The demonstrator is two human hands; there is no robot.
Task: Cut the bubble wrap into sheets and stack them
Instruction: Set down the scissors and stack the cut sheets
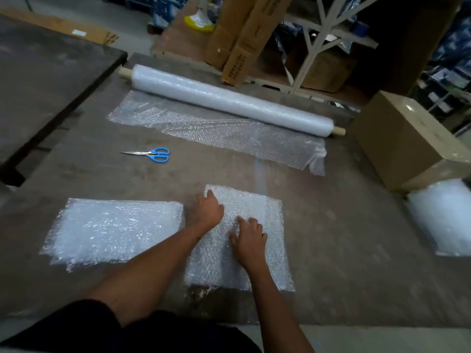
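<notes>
— Bubble wrap first: where was it, and what were the fingers doing?

— A cut sheet point(254, 225) lay flat on the brown table point(344, 238) right in front of the person. The left hand point(207, 210) rested at the sheet's far left corner, fingers bent down onto its edge; whether they pinched it I could not tell. The right hand point(248, 239) lay palm down on the middle of the sheet, fingers spread and fairly straight, pressing it flat.

— And around the hands?

— Just left of that sheet sat a stack of cut sheets point(114, 230), close beside it but apart. Farther back, blue-handled scissors point(150, 154) lay closed on the table, touched by neither hand. Behind them the long roll point(229, 100) stretched across the table, with a loose length of wrap point(216, 131) unrolled toward the person.

— Anything at the edges?

— A cardboard box point(407, 141) stood at the right, with another heap of wrap point(443, 217) beside it.
</notes>
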